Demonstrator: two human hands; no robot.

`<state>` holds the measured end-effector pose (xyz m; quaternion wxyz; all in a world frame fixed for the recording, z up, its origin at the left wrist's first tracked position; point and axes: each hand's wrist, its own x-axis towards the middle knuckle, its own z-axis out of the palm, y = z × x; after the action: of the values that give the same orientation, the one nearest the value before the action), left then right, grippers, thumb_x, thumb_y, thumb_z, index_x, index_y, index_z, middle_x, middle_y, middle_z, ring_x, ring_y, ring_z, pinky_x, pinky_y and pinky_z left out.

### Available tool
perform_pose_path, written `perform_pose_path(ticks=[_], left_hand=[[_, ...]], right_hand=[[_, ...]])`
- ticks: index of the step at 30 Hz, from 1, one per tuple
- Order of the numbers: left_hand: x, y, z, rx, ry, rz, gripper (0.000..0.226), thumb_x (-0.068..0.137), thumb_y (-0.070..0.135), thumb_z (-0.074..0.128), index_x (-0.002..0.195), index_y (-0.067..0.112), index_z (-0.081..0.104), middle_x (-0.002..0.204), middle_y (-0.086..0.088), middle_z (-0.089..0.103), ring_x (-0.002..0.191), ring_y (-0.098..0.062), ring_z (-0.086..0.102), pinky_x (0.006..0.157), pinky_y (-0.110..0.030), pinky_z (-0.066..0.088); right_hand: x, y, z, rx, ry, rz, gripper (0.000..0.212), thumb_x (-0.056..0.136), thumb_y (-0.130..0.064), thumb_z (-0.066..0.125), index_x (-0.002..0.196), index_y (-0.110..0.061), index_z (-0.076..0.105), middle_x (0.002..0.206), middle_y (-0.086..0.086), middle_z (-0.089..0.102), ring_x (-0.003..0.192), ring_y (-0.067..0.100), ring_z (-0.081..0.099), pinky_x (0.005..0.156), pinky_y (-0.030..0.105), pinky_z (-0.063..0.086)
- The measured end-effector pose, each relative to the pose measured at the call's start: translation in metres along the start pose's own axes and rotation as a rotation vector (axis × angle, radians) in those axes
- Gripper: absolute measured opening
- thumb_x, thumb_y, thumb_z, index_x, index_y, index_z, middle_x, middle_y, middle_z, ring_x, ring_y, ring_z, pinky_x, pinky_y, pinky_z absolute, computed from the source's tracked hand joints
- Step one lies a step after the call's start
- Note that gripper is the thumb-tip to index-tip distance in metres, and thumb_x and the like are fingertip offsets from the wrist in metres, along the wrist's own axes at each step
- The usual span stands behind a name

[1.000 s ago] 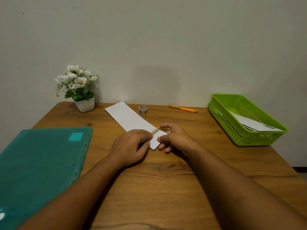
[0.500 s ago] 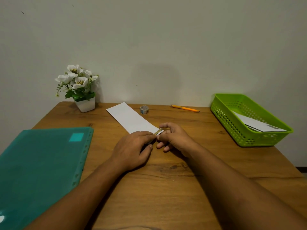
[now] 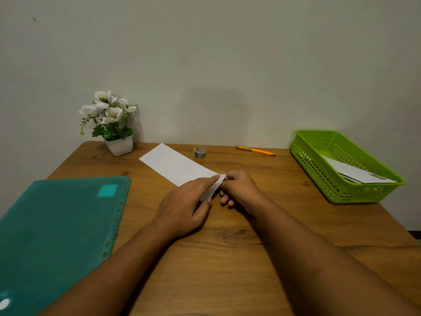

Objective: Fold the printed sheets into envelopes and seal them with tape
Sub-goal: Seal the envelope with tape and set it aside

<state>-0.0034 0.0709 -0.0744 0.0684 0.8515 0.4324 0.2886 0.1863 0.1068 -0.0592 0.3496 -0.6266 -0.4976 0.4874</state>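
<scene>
While both hands (image 3: 214,192) pinch it, folded sheet (image 3: 177,166) lifts.

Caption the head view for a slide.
Both hands, left hand and right hand, pinch the near end of a folded white sheet on the wooden table.

white sheet (image 3: 175,166) | teal folder (image 3: 57,236) | lime perforated basket (image 3: 323,176) | orange pen (image 3: 256,150)
</scene>
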Motion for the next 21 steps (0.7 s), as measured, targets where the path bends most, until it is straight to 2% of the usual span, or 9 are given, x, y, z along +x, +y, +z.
perform_pose_path(ticks=[3, 8, 11, 14, 15, 18, 21], left_hand=[[0.003, 0.001, 0.001, -0.013, 0.067, -0.111, 0.060, 0.102, 0.046, 0.052, 0.158, 0.033, 0.032, 0.147, 0.007, 0.056, 0.123, -0.009, 0.057, 0.087, -0.020, 0.048], [0.003, 0.004, -0.002, 0.010, 0.131, -0.203, 0.053, 0.105, 0.048, 0.046, 0.154, 0.031, 0.038, 0.147, 0.007, 0.055, 0.128, -0.008, 0.052, 0.094, -0.024, 0.046], [0.002, 0.006, -0.006, 0.046, 0.112, -0.179, 0.050, 0.105, 0.045, 0.045, 0.153, 0.030, 0.038, 0.150, 0.007, 0.050, 0.129, -0.007, 0.049, 0.094, -0.020, 0.044], [0.014, 0.011, -0.021, 0.084, 0.108, -0.122, 0.054, 0.103, 0.040, 0.051, 0.153, 0.030, 0.035, 0.152, 0.006, 0.044, 0.130, -0.008, 0.045, 0.098, -0.024, 0.046], [0.023, 0.014, -0.029, 0.079, 0.124, -0.096, 0.056, 0.102, 0.037, 0.054, 0.153, 0.029, 0.034, 0.151, 0.006, 0.043, 0.130, -0.009, 0.044, 0.101, -0.028, 0.047], [0.053, 0.028, -0.056, 0.084, 0.186, 0.014, 0.057, 0.099, 0.030, 0.059, 0.152, 0.024, 0.040, 0.150, 0.002, 0.046, 0.134, -0.015, 0.042, 0.108, -0.038, 0.046], [0.083, 0.043, -0.087, 0.042, 0.285, 0.043, 0.049, 0.096, 0.033, 0.060, 0.144, 0.025, 0.051, 0.140, 0.004, 0.054, 0.130, -0.016, 0.046, 0.107, -0.041, 0.046]], right_hand=[[-0.006, 0.004, 0.001, -0.009, 0.046, -0.062, 0.014, 0.103, -0.013, 0.059, 0.102, -0.013, 0.072, 0.071, 0.008, 0.068, 0.050, 0.015, 0.059, 0.043, 0.028, 0.044], [-0.024, 0.013, 0.001, 0.030, 0.115, -0.157, 0.012, 0.103, -0.016, 0.059, 0.104, -0.015, 0.071, 0.082, 0.010, 0.075, 0.057, 0.016, 0.061, 0.047, 0.028, 0.048], [-0.042, 0.017, 0.001, 0.084, 0.119, -0.181, 0.009, 0.103, -0.015, 0.060, 0.102, -0.013, 0.068, 0.091, 0.011, 0.076, 0.068, 0.020, 0.069, 0.055, 0.034, 0.055], [-0.051, 0.004, -0.006, 0.047, 0.144, -0.272, 0.012, 0.101, -0.022, 0.062, 0.095, -0.028, 0.070, 0.096, 0.001, 0.075, 0.086, 0.019, 0.074, 0.071, 0.042, 0.065], [-0.053, -0.007, -0.011, 0.017, 0.162, -0.322, 0.012, 0.101, -0.023, 0.062, 0.094, -0.029, 0.070, 0.096, -0.002, 0.074, 0.089, 0.016, 0.073, 0.071, 0.040, 0.065], [-0.056, -0.056, -0.034, -0.153, 0.268, -0.582, 0.013, 0.100, -0.018, 0.064, 0.088, -0.017, 0.067, 0.081, -0.002, 0.069, 0.076, 0.008, 0.063, 0.068, 0.042, 0.057], [-0.068, -0.108, -0.053, -0.158, 0.299, -0.736, 0.014, 0.098, -0.018, 0.066, 0.085, -0.017, 0.069, 0.074, -0.006, 0.066, 0.070, 0.006, 0.059, 0.065, 0.030, 0.051]])
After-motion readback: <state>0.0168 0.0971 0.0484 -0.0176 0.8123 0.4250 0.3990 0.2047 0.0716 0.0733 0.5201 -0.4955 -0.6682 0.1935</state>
